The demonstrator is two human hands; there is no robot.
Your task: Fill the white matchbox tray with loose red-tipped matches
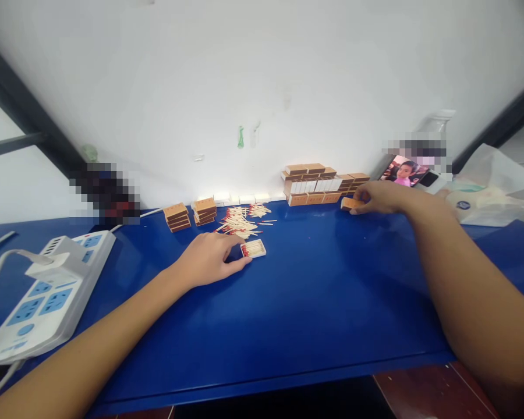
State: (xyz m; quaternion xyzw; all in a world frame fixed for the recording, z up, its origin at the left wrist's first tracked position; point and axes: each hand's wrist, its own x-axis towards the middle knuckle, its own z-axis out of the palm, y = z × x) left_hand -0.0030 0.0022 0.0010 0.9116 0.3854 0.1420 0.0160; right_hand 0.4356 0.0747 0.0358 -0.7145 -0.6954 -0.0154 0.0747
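Observation:
With thumb and fingers, my left hand (213,258) grips the left end of a white matchbox tray (259,254) on the blue table, filled with red-tipped matches. At the far right, my right hand (378,196) is closed on an orange-brown matchbox sleeve (350,203), at the table surface; whether anything is inside it is hidden. Loose matches (238,221) lie heaped just behind my left hand. Stacked matchboxes (312,198) stand against the wall to the left of my right hand.
Two small matchbox stacks, a left one (177,217) and a right one (205,209), stand behind my left hand. A white power strip (76,308) with a plugged-in adapter lies at left. A phone (402,170) leans at the back right, beside a plastic bag (484,192).

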